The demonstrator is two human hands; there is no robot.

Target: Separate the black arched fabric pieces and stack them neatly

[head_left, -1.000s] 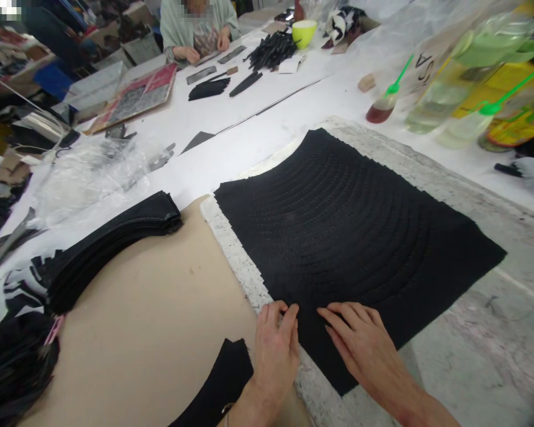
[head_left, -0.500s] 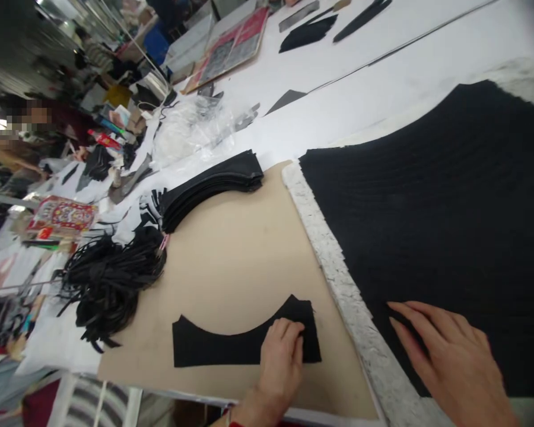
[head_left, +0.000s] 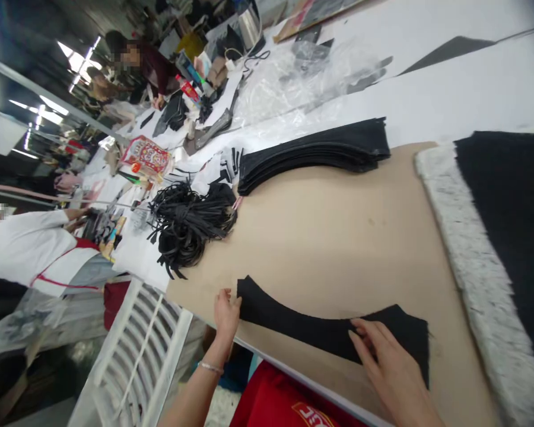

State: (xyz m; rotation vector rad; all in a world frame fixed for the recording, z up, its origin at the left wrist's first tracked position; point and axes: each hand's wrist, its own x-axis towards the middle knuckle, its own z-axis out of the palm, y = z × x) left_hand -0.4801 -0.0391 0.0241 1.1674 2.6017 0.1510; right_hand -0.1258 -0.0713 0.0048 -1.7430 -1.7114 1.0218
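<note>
A curved black fabric piece (head_left: 302, 320) lies along the front of the beige board, its scooped edge facing away from me. At its left end my left hand (head_left: 228, 311) is closed, thumb and fingers pinching the short edge. My right hand (head_left: 389, 362) rests on top of the piece's right half, fingers apart and slightly bent, fingertips near the curved edge. Behind them sits a stack of similar curved black pieces (head_left: 311, 148). A large black fabric stack (head_left: 511, 196) lies to the right on a whitish layered slab (head_left: 467, 267).
A tangled heap of black strips (head_left: 187, 225) lies on the left of the beige board (head_left: 329, 237). Crumpled clear plastic (head_left: 293, 77) spreads behind. A white slatted chair (head_left: 137, 350) stands by the table's front edge. Other people work further left, one in a white top (head_left: 26, 249).
The view has swung left. My left hand has gone from the piece's right end to its left end. My right hand has moved from the large black stack onto the piece, which now lies more slanted.
</note>
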